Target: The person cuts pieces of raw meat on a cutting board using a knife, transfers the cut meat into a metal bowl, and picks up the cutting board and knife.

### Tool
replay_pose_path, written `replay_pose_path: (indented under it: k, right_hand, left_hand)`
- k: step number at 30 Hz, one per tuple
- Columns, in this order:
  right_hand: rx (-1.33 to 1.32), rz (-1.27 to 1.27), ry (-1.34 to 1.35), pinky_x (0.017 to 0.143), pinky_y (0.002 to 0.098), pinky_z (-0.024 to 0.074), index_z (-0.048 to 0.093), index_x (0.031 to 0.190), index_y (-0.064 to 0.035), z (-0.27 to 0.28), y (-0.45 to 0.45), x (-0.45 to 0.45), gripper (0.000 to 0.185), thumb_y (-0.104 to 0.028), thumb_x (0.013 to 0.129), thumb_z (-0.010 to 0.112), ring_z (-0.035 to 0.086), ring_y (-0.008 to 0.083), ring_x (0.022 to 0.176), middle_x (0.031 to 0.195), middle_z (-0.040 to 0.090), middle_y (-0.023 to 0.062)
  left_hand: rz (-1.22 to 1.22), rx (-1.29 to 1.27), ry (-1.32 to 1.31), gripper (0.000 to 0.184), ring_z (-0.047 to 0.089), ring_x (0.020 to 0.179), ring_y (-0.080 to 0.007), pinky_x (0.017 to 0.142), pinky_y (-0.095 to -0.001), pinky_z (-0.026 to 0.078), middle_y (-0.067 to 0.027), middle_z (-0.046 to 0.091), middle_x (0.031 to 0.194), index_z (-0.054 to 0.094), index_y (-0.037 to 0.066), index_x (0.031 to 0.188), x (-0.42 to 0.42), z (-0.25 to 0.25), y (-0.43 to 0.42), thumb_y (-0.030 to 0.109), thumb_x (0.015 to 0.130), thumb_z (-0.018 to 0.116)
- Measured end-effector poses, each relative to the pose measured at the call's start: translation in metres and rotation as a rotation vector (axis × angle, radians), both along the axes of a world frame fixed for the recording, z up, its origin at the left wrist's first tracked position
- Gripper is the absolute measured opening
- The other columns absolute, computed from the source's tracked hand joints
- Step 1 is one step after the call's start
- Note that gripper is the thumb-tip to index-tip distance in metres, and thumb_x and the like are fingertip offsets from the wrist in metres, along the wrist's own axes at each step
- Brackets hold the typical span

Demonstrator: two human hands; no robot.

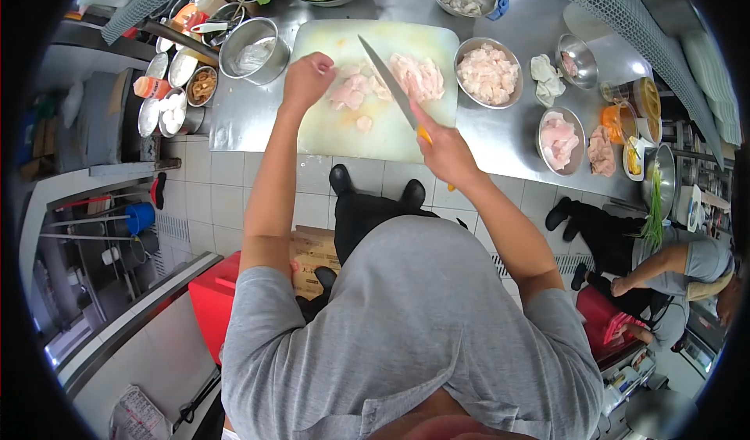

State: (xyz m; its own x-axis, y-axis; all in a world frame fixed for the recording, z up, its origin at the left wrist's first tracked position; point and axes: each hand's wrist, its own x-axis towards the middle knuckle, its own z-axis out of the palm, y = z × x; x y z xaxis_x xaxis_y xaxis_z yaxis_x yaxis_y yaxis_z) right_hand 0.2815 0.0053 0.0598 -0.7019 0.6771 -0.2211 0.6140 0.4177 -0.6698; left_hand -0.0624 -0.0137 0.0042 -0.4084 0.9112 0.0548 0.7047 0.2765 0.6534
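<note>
In the head view, the right hand (447, 152) has its fingers wrapped round the yellow handle of a knife (393, 83), whose long blade slants over the board (316, 137) with its tip pointing away from the person. The left hand (310, 77) is near the board's left side, its fingers curled loosely in towards the thumb; no thing shows in it, though I cannot tell whether something small is pinched there. The raw meat lies on the board in two groups: a larger heap (422, 77) to the right of the blade, and some looser pieces (349, 92) between the blade and the left hand, with one small scrap (364, 123) apart from them, closer to the person. All of it is pale pink and glossy, so I judge it soft, floppy, light by the piece and slippery when wet, likely to slide or stretch under a pinch rather than break cleanly. It would best be held from above with flat or tucked fingertips, on the side well away from the edge, or scooped up from underneath as a loose handful. The knife looks stiff and fairly light; the handle is the only safe place for a grip, and wet fingers could slip on it. Just beyond the board's right edge stands a metal bowl (512, 100) filled with similar pieces.
</note>
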Motion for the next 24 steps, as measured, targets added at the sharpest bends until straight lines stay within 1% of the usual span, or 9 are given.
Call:
replay_pose_path:
  k: [4, 7, 10, 14, 16, 17, 20, 22, 24]
  right_hand:
    - [0.006, 0.039, -0.032, 0.084, 0.0541, 0.0554, 0.031, 0.166, -0.0182, -0.021, -0.02, 0.017, 0.073, -0.009, 0.098, 0.058, 0.069, 0.0449, 0.088, 0.094, 0.072, 0.0264]
    - [0.037, 0.019, -0.082, 0.084, 0.0533, 0.0558, 0.031, 0.166, -0.0191, -0.028, -0.016, 0.025, 0.074, -0.009, 0.098, 0.058, 0.07, 0.0437, 0.088, 0.093, 0.072, 0.0258]
    - [0.07, -0.002, -0.118, 0.084, 0.053, 0.0559, 0.033, 0.166, -0.0195, -0.027, -0.009, 0.025, 0.074, -0.008, 0.097, 0.058, 0.07, 0.0431, 0.087, 0.093, 0.072, 0.0254]
    - [0.063, -0.032, -0.118, 0.083, 0.0532, 0.0559, 0.035, 0.165, -0.0194, -0.023, -0.008, 0.023, 0.073, -0.008, 0.097, 0.059, 0.07, 0.0433, 0.085, 0.091, 0.072, 0.0255]
    - [0.065, -0.065, -0.129, 0.085, 0.0529, 0.0555, 0.032, 0.166, -0.0259, -0.032, -0.006, 0.023, 0.076, -0.009, 0.098, 0.06, 0.07, 0.0451, 0.088, 0.094, 0.073, 0.0264]
    - [0.065, -0.077, -0.135, 0.086, 0.0527, 0.0553, 0.03, 0.167, -0.0292, -0.035, -0.006, 0.023, 0.078, -0.009, 0.098, 0.06, 0.071, 0.0461, 0.09, 0.096, 0.073, 0.0268]
    - [0.028, -0.091, -0.115, 0.087, 0.0529, 0.0554, 0.03, 0.167, -0.0294, -0.033, -0.003, 0.02, 0.078, -0.009, 0.098, 0.061, 0.071, 0.0466, 0.09, 0.096, 0.074, 0.0266]
    - [0.011, -0.075, -0.097, 0.085, 0.0535, 0.0556, 0.033, 0.166, -0.0232, -0.021, -0.004, 0.021, 0.075, -0.009, 0.097, 0.06, 0.071, 0.0454, 0.089, 0.095, 0.073, 0.0272]
    - [-0.001, -0.069, -0.077, 0.085, 0.0538, 0.0556, 0.034, 0.165, -0.0205, -0.017, -0.007, 0.024, 0.075, -0.008, 0.097, 0.06, 0.07, 0.0449, 0.089, 0.095, 0.072, 0.0277]
  left_hand:
    - [-0.112, -0.186, 0.151, 0.035, 0.075, 0.094, -0.0306, 0.083, -0.0425, 0.058, -0.0152, 0.077, 0.102, 0.076, 0.007, 0.102, 0.031, -0.001, -0.004, 0.034, 0.081, 0.081]
    - [-0.103, -0.302, 0.334, 0.029, 0.074, 0.095, -0.0326, 0.083, -0.0442, 0.058, -0.0157, 0.076, 0.103, 0.075, 0.008, 0.102, 0.045, -0.009, 0.005, 0.028, 0.08, 0.078]
    - [-0.133, -0.321, 0.388, 0.027, 0.073, 0.096, -0.0345, 0.084, -0.0449, 0.058, -0.0153, 0.075, 0.104, 0.075, 0.009, 0.102, 0.038, -0.011, 0.012, 0.026, 0.081, 0.076]
    - [-0.075, -0.212, 0.267, 0.029, 0.072, 0.096, -0.0339, 0.086, -0.0441, 0.058, -0.0146, 0.075, 0.105, 0.075, 0.009, 0.105, 0.027, -0.01, 0.02, 0.026, 0.081, 0.076]
    - [-0.004, -0.096, 0.179, 0.03, 0.072, 0.096, -0.0334, 0.087, -0.0437, 0.058, -0.0144, 0.075, 0.105, 0.075, 0.01, 0.105, 0.019, -0.017, 0.029, 0.026, 0.08, 0.076]
    - [-0.021, -0.176, 0.219, 0.029, 0.072, 0.098, -0.0332, 0.088, -0.0438, 0.058, -0.0141, 0.075, 0.104, 0.075, 0.01, 0.105, 0.019, -0.023, 0.032, 0.025, 0.079, 0.076]
    - [-0.069, -0.362, 0.269, 0.029, 0.072, 0.101, -0.0325, 0.09, -0.044, 0.057, -0.0133, 0.074, 0.1, 0.073, 0.012, 0.103, 0.022, -0.019, 0.046, 0.023, 0.077, 0.075]
    - [-0.118, -0.436, 0.195, 0.029, 0.072, 0.099, -0.0322, 0.089, -0.0439, 0.057, -0.0126, 0.075, 0.099, 0.072, 0.012, 0.102, 0.022, -0.019, 0.054, 0.023, 0.075, 0.075]
    - [-0.14, -0.39, 0.162, 0.025, 0.072, 0.09, -0.0304, 0.081, -0.0412, 0.056, -0.0117, 0.074, 0.091, 0.071, 0.01, 0.095, 0.023, -0.02, 0.054, 0.022, 0.074, 0.075]
